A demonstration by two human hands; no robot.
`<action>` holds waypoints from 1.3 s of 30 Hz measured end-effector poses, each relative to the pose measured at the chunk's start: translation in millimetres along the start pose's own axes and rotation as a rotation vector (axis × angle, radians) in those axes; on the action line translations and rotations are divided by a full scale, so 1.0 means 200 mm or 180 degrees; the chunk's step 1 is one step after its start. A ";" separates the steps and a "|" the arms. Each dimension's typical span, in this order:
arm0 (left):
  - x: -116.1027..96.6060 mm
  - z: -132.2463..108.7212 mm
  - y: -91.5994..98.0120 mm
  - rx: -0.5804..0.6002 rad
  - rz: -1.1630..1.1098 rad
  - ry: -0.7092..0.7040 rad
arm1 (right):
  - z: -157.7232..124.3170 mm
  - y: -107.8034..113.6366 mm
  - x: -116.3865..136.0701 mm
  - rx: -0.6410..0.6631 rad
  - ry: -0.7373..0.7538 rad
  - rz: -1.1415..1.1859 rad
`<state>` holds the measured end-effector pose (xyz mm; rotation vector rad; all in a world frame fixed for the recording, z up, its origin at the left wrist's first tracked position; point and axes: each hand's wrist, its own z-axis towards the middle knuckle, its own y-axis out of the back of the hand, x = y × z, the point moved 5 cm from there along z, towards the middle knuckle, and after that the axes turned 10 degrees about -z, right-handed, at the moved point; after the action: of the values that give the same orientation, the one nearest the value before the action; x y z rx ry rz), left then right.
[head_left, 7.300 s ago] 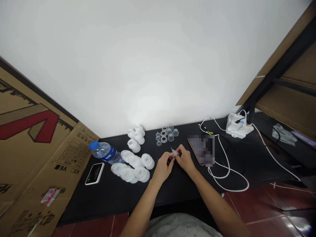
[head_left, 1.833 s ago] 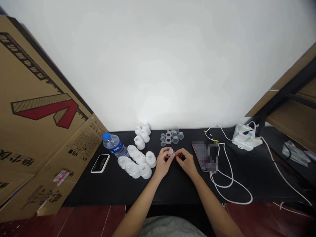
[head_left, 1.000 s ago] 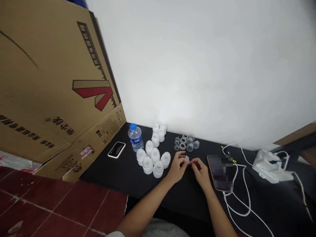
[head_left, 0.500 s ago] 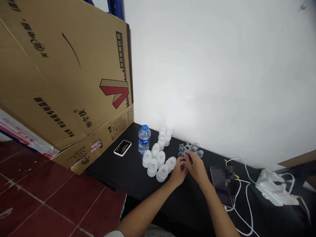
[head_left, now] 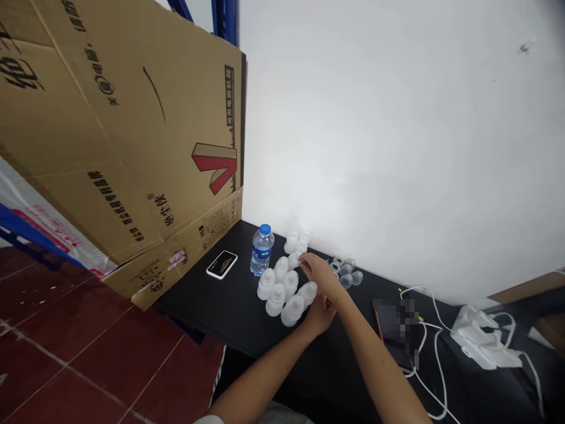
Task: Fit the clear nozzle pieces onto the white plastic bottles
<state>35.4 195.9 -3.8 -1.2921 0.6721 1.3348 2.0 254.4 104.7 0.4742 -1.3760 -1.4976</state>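
My right hand (head_left: 319,273) reaches left across the black table (head_left: 229,306). Its fingers are closed at a white plastic part (head_left: 294,259) at the back of a cluster of several white bottle-shaped parts (head_left: 282,290). My left hand (head_left: 318,315) rests on the table just right of that cluster, under my right forearm. Its fingers are mostly hidden, so I cannot see whether it holds anything. Several small clear rings and caps (head_left: 346,271) lie just beyond my right wrist, near the wall.
A water bottle (head_left: 262,249) and a white phone (head_left: 221,264) sit left of the cluster. A big cardboard box (head_left: 132,147) leans at the table's left end. To the right are a dark phone (head_left: 394,328), white cables (head_left: 430,377) and a white charger (head_left: 482,338).
The view has swung left and up. My hands, joined on a small clear piece at the table's middle, have parted; my right hand moved left to the white parts and my left stayed low.
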 end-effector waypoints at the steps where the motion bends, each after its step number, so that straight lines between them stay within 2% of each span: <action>1: 0.00 0.00 0.00 0.0017 -0.0004 0.0000 | -0.01 0.01 -0.01 -0.0008 -0.0010 0.0024; 4: -0.01 -0.01 0.00 0.0058 -0.0006 -0.0013 | -0.08 0.06 -0.07 -0.0093 -0.0143 0.0150; 6: -0.01 -0.02 0.00 0.0081 0.0019 -0.0015 | -0.18 0.10 -0.15 -0.0357 -0.0445 0.0404; 8: 0.00 -0.02 0.00 0.0082 0.0085 0.0016 | -0.31 0.14 -0.26 -0.0868 -0.0888 0.0823; 10: 0.00 -0.02 0.00 0.0036 0.0171 0.0030 | -0.48 0.16 -0.34 -0.1600 -0.1301 0.1223; 13: 0.00 -0.02 0.01 -0.0015 0.0254 -0.0006 | -0.73 0.13 -0.39 -0.2264 -0.1697 0.1347; 17: -0.01 -0.02 0.02 0.0023 0.0185 0.0013 | -0.93 0.04 -0.39 -0.2644 -0.1997 0.1257; 22: -0.04 -0.03 0.02 0.0199 0.0170 0.0138 | -1.00 -0.01 -0.42 -0.2712 -0.2178 0.1337; 28: -0.10 -0.04 0.01 0.0494 0.0456 -0.0036 | -0.96 -0.07 -0.43 -0.2225 -0.2074 0.1650; 34: -0.11 -0.04 0.03 0.0464 0.0603 -0.0029 | -0.94 -0.11 -0.41 -0.1962 -0.1877 0.1883; 39: -0.06 -0.05 0.03 0.0238 0.0235 0.0224 | -0.93 -0.08 -0.41 -0.2108 -0.1856 0.2101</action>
<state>29.8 181.9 4.0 -1.2693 0.8181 1.3161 181.3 226.1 12.2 -0.8159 -1.1739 -1.4445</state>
